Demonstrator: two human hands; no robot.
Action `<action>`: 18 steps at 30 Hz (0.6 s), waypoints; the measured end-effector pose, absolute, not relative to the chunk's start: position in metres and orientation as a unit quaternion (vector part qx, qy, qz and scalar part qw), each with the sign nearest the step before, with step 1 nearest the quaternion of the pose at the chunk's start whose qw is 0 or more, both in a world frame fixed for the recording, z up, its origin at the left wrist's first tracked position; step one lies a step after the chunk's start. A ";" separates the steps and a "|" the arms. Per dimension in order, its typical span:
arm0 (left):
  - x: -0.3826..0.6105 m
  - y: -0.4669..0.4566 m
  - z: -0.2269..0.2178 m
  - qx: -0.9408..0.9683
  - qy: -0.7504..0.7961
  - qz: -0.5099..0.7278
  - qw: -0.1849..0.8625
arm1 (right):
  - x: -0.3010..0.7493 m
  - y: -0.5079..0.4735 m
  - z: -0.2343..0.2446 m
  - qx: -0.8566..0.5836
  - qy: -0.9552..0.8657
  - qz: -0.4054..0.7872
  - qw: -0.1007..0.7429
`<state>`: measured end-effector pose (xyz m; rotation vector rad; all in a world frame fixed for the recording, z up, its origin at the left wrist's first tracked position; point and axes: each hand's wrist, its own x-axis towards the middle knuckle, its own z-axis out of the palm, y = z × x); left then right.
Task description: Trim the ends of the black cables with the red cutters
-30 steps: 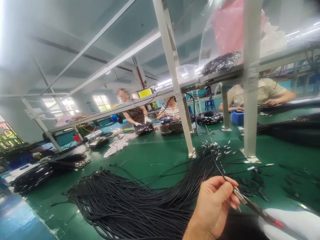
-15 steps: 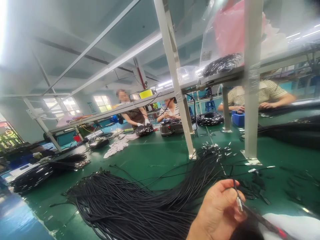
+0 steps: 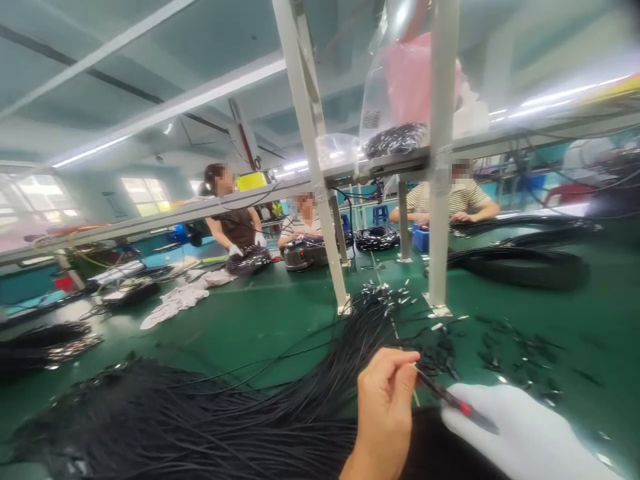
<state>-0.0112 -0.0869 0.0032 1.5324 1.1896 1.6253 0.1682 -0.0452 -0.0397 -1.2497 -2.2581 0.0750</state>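
My bare left hand is closed in a pinch over the near side of the bench. A thin black cable with a small metal end was between these fingers a moment ago; now the fingers mostly hide it. On the right, my right hand, in a white glove, is closed around a slim dark tool with a red mark. The tool's narrow tip reaches the left fingertips; its exact kind is unclear. A large bundle of black cables spreads beneath and left of my hands, with metal ends at its far end.
White shelf posts stand on the green bench. Small dark pieces lie scattered at right. Coiled black cables and a white cloth sit farther back. Several people work across the bench.
The view has turned right, so the bench and posts appear farther left. My gloved right hand has come further into view, with the tool's tip now at my left fingertips.
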 end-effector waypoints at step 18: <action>-0.018 -0.078 0.014 0.367 0.406 0.577 0.607 | 0.168 -0.045 -0.028 -0.327 -0.864 -0.254 0.288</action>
